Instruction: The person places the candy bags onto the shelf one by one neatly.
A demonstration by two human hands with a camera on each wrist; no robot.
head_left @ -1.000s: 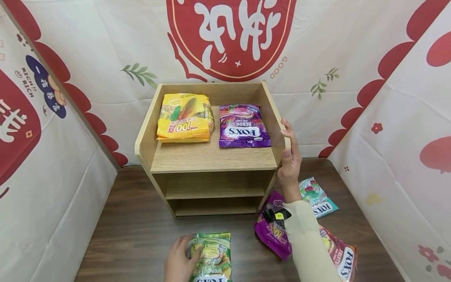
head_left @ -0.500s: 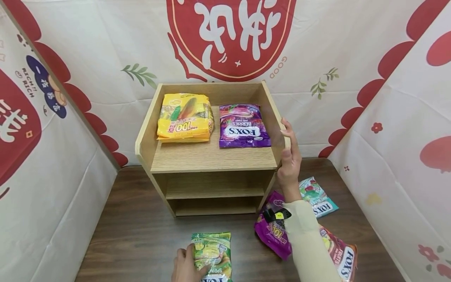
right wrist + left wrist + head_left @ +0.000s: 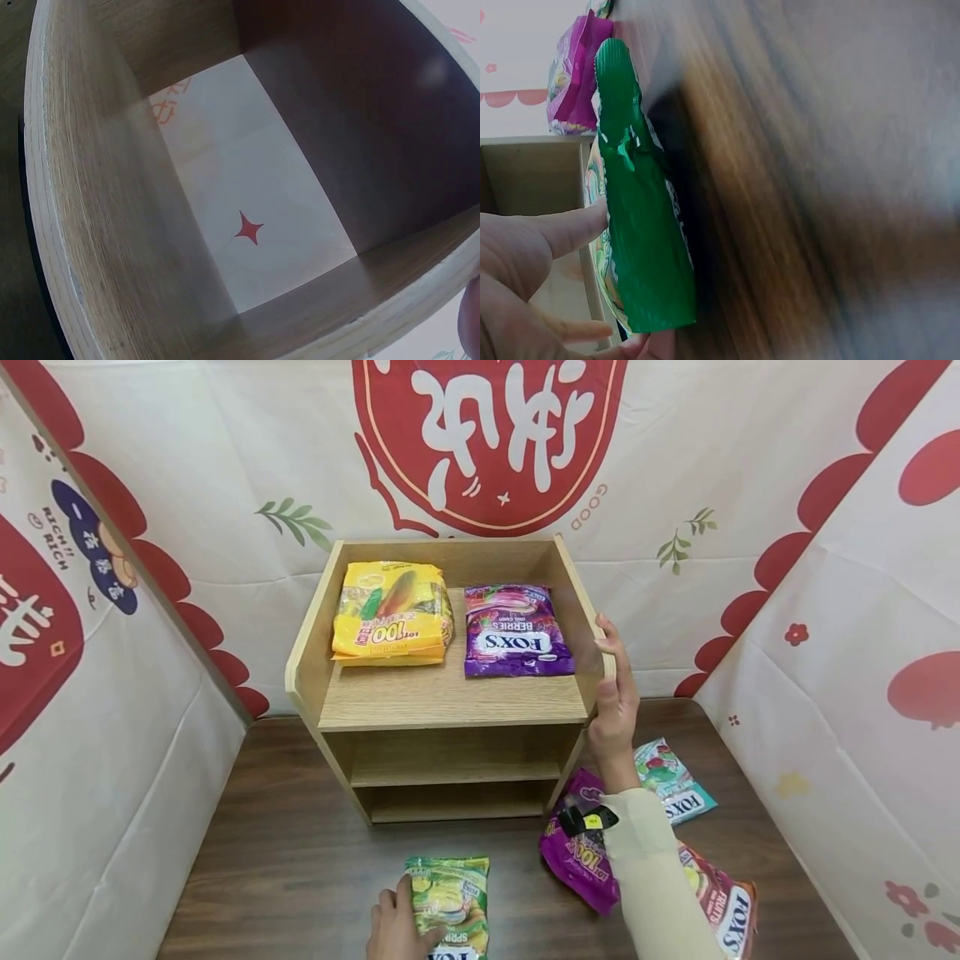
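My left hand (image 3: 397,922) is at the left edge of a green Fox's candy bag (image 3: 453,897) lying on the table, in the head view. In the left wrist view the thumb lies on the printed face of the green bag (image 3: 649,247), while fingertips curl round its edge and pinch it. My right hand (image 3: 615,718) grips the front edge of the right side panel of a small wooden shelf (image 3: 457,710). Only a bit of a right-hand finger (image 3: 471,322) shows in the right wrist view, against the wooden rim.
On the shelf's top board lie a yellow candy bag (image 3: 393,614) and a purple Fox's bag (image 3: 516,631). Right of the shelf, a magenta bag (image 3: 581,864), a teal bag (image 3: 671,777) and a red bag (image 3: 723,902) lie on the table. Printed cloth walls (image 3: 225,610) enclose the table.
My left hand has moved slightly right and down along the green bag's left edge, and its hold has closed on the edge. My right hand stays on the shelf panel.
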